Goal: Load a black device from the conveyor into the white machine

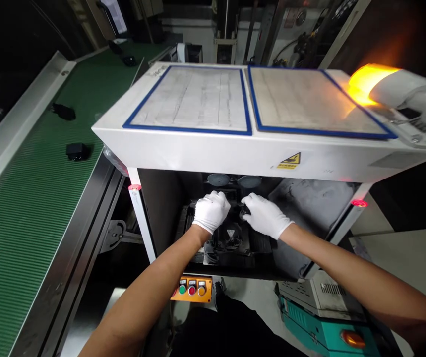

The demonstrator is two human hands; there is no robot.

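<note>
- I have both gloved hands reaching into the dark opening of the white machine (235, 153), under its top panel.
- My left hand (210, 210) is curled, palm down, on the black fixture (231, 243) inside the opening; the fingers are bent over its upper edge, and I cannot tell whether they actually grip anything.
- My right hand (265, 214) lies just beside the left, fingers bent and pointing inward, the fingertips touching a small black part (243, 214) at the top of the fixture. I cannot tell if it is pinched or only touched.
- The fixture looks black and blocky, with a pale triangular mark (230, 232) near its middle; it sits low in the opening, below my hands. Detail is lost in shadow.
- Two dark round discs (218, 179) hang side by side just above my hands.
- An orange box (191, 288) with green, red and orange buttons sits below the opening.
- A green conveyor (30, 208) runs on the left, with black parts (77, 150) lying on it.
- An amber lamp (365, 82) glows at the machine's right top corner.
</note>
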